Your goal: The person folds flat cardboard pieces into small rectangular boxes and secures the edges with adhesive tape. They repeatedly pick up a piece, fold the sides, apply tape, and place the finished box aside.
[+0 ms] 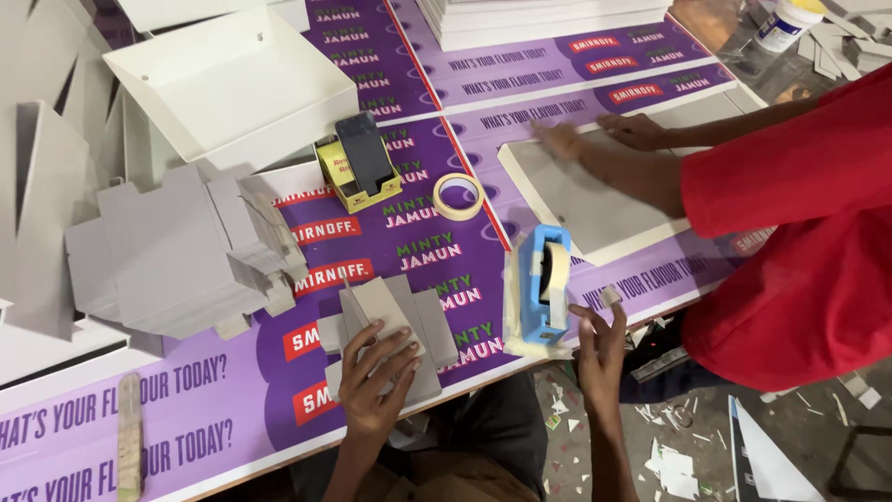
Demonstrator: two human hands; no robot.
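The left hand [372, 376] has its grip clamped on a folded grey cardboard piece [395, 321] on the worktop [186, 418]. The right hand [599, 339] pinches a small tape piece [610, 297] just beside the blue tape dispenser [539, 284].
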